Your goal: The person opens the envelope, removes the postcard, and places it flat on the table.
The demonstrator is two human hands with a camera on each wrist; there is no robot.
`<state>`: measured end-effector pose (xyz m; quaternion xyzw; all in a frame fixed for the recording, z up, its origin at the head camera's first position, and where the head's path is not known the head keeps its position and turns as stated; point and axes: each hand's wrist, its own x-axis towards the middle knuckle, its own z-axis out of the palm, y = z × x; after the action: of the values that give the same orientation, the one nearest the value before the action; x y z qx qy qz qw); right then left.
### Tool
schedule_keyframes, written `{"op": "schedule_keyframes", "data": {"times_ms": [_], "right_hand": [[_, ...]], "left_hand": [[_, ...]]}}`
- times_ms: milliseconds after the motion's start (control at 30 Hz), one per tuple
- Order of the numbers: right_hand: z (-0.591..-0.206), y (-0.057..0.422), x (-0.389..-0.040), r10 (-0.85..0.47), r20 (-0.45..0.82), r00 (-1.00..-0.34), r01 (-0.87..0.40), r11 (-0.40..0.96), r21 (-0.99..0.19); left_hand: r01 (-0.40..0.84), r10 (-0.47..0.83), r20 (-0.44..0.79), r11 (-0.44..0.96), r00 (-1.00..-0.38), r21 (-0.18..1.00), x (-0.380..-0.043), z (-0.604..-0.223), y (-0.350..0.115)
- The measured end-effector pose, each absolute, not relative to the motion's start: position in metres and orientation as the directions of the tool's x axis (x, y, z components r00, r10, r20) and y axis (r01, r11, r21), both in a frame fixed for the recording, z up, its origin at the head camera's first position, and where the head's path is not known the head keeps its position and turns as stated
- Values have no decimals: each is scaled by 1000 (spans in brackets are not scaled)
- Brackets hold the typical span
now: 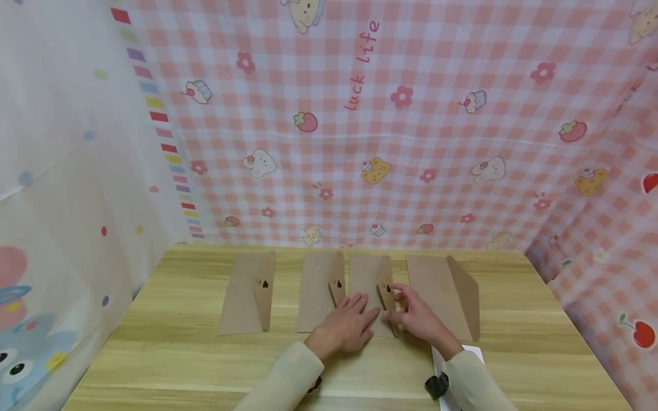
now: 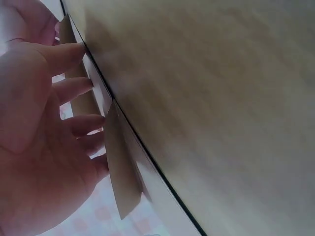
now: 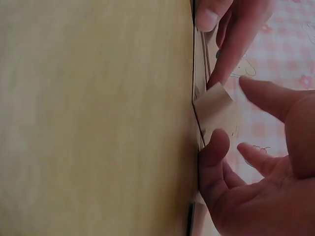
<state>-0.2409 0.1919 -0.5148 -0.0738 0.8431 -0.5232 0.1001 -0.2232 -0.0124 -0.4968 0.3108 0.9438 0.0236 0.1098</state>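
Observation:
Several brown paper envelopes lie in a row on the wooden table. My left hand rests with spread, fairly straight fingers on the lower part of the third envelope from the left. Its fingertips reach toward the second envelope. Over the third envelope's right side, a flap with a dark printed mark is folded in and stands partly raised. My right hand is at this flap, thumb and fingers parted around it. In the right wrist view the raised flap shows between those loosely bent fingers, without a pinch.
The leftmost envelope has its flap folded in. At the right lies another envelope, its pointed flap spread outward. White paper lies partly under the right forearm. A checked pink cloth hangs behind the table.

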Motion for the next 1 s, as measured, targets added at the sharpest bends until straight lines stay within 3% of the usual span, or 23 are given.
{"op": "schedule_keyframes", "data": {"times_ms": [333,1000], "right_hand": [[-513,189,-243,-206,-127,-970,26,433,-901],[-516,191,-243,-184,-128,-975,39,421,-906]], "left_hand": [[527,540,-238,841,-807,124,-223,-497,-8],[547,548,-220,834,-807,69,-224,-498,-6]]}}
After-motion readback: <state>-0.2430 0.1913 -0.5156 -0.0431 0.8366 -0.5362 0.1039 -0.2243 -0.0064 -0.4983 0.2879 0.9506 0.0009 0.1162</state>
